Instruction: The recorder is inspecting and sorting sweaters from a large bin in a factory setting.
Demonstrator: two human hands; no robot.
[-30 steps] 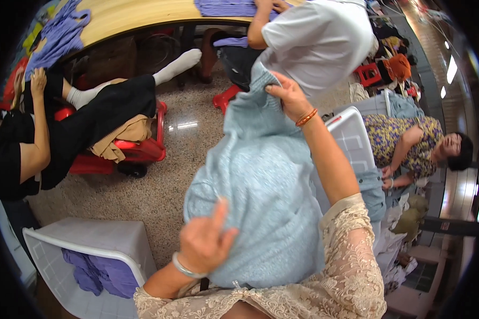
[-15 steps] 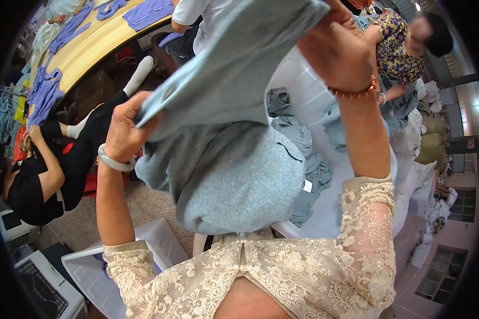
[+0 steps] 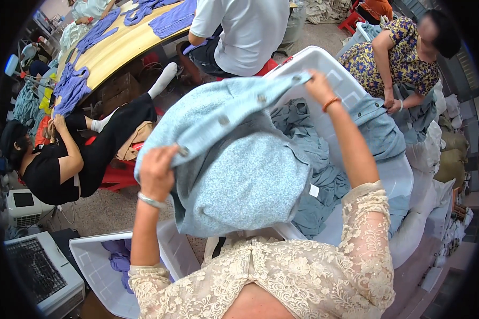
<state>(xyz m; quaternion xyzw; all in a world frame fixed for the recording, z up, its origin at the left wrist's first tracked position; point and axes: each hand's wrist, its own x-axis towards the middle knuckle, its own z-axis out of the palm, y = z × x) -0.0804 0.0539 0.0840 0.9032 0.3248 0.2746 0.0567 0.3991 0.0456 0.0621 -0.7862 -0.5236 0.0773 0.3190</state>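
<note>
A light blue knitted cardigan (image 3: 245,178) hangs in front of me, stretched between my two hands. Its button band, with several buttons along it, runs slantwise from lower left to upper right. My left hand (image 3: 157,171) is closed round the band's lower end, beside a button. At the upper end, my right hand (image 3: 320,89) pinches the band's corner. The body of the cardigan bulges below the band, with its lower part near my lap. Behind it stands a large white plastic bin (image 3: 351,87) holding a heap of blue-grey knitted garments (image 3: 316,175); the cardigan hides part of the bin.
Another buttoned blue garment (image 3: 378,127) drapes over the bin's right side. Lower left, a white bin (image 3: 90,266) holds purple cloth (image 3: 120,260). Purple garments lie on a long wooden table (image 3: 109,64). People sit at left, ahead and at right, the right one handling grey-blue cloth.
Both hands have come down, away from the camera, the left one also shifting right. The cardigan has turned, so its row of buttons now shows between my hands.
</note>
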